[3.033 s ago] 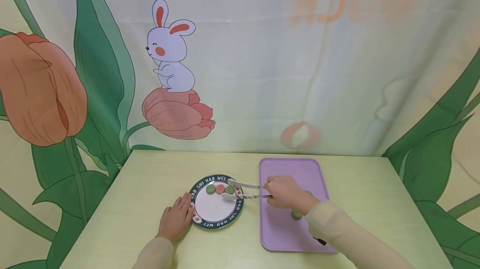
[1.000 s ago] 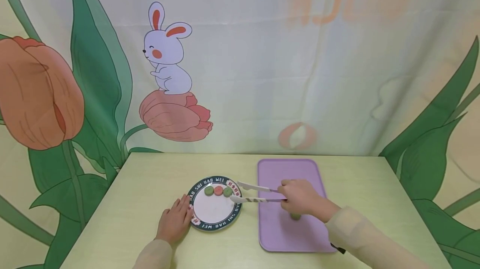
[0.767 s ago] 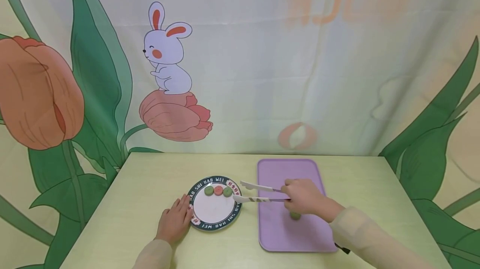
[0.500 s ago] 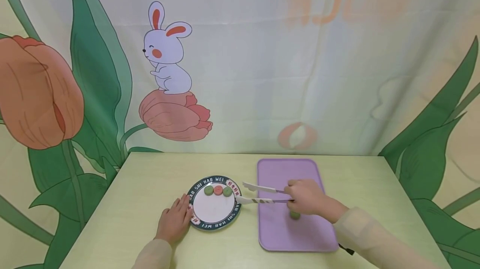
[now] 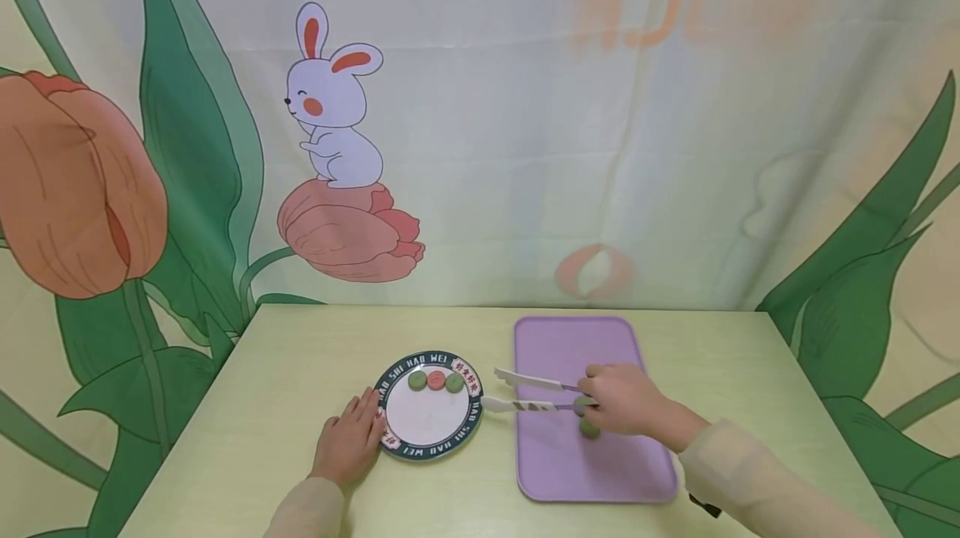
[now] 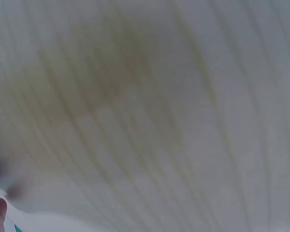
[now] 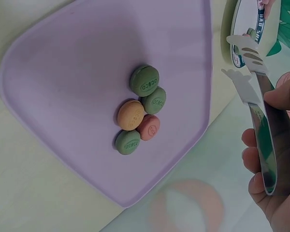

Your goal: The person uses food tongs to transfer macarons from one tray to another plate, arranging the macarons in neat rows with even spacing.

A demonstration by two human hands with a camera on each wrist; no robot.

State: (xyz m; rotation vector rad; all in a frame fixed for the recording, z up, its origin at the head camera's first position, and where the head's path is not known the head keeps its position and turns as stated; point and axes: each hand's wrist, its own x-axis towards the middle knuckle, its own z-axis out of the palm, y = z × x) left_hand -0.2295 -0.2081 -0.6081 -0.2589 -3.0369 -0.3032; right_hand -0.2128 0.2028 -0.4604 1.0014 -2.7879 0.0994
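Observation:
My right hand (image 5: 626,398) grips a pair of metal tongs (image 5: 525,405) above the purple tray (image 5: 570,342). The tongs' white tips stand apart with nothing between them, near the right rim of the plate (image 5: 427,421). On that plate, two green macarons (image 5: 417,381) flank a pink macaron (image 5: 436,381) in a row. The fingers of my left hand (image 5: 349,440) lie straight, touching the plate's left rim. In the right wrist view, green macarons (image 7: 144,80), an orange macaron (image 7: 131,115) and a pink macaron (image 7: 148,127) cluster on the tray; my right hand mostly hides them from the head view.
Both plate and tray sit on a pale table (image 5: 315,355), a narrow gap between them. A printed curtain (image 5: 480,146) hangs behind the table's far edge. Sleeve cloth (image 6: 208,121) fills most of the left wrist view.
The tongs have drawn back rightward with my right hand, away from the rightmost green macaron, which stays on the plate. My left hand keeps its place at the rim.

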